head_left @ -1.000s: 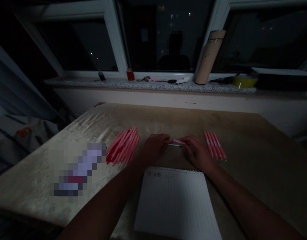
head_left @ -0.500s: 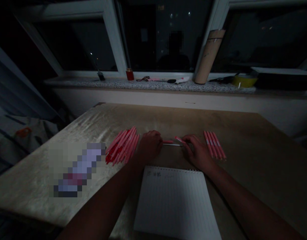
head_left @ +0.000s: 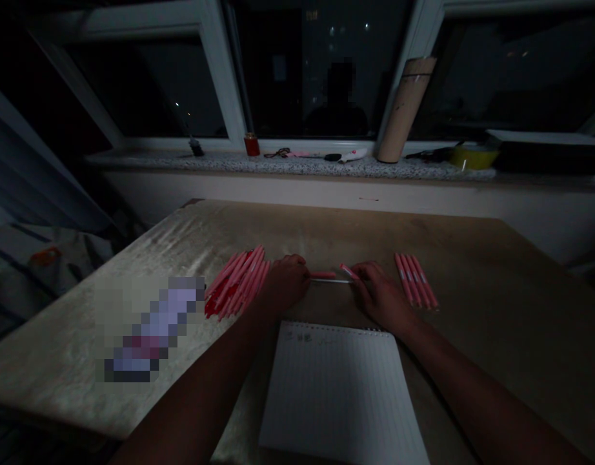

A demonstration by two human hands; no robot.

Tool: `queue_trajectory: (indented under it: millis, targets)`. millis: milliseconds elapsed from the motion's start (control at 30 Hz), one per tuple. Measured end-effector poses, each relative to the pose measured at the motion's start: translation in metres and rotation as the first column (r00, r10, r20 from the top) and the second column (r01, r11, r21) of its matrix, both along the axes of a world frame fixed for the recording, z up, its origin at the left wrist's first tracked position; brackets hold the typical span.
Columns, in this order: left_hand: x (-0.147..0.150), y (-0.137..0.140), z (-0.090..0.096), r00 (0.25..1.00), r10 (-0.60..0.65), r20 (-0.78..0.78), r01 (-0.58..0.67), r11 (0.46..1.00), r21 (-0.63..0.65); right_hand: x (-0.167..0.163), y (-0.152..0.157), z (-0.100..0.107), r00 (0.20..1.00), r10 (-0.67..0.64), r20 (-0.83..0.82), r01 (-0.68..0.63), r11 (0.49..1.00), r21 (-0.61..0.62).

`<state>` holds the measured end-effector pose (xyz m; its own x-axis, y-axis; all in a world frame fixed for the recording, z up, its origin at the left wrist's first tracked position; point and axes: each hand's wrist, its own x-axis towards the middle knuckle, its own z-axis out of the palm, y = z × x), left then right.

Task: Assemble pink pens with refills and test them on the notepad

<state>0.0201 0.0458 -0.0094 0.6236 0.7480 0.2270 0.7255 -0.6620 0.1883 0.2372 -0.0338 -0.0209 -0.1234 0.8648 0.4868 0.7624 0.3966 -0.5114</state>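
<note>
My left hand [head_left: 288,281] has its fingers curled beside a short pink pen piece [head_left: 322,275] and a thin white rod [head_left: 330,281] on the table. Whether its fingertips grip either one is hidden. Between the thumb and fingers of my right hand [head_left: 377,289], a pink pen part [head_left: 348,270] tilts up to the left. The white rod's right end reaches those fingers. Left of my left hand lies a heap of pink pens [head_left: 239,283]. Several more pink pens [head_left: 416,281] lie side by side to the right of my right hand.
A spiral notepad [head_left: 343,394] lies on the table [head_left: 501,336] in front of me. At left is a pixelated purple-white object [head_left: 159,329]. The windowsill [head_left: 297,165] holds a tall tan cylinder [head_left: 406,110], a red jar [head_left: 252,144] and yellow tape [head_left: 473,157].
My left hand has shifted slightly left, showing more of the pink piece and the white rod. My right hand has barely moved and still holds the pink pen part.
</note>
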Motion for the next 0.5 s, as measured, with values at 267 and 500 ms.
queue_trajectory:
  millis: [267, 500]
  targets:
    - [0.0019, 0.0009, -0.0038, 0.999, -0.003, -0.033, 0.003, 1.0, 0.022, -0.0021, -0.0004, 0.0004, 1.0, -0.005, 0.027, 0.005, 1.0, -0.03]
    - [0.0019, -0.001, -0.0033, 0.98, -0.067, 0.188, 0.069, 0.998, -0.003, -0.0016, -0.0006, 0.0008, 1.0, -0.004, 0.009, 0.004, 1.0, -0.013]
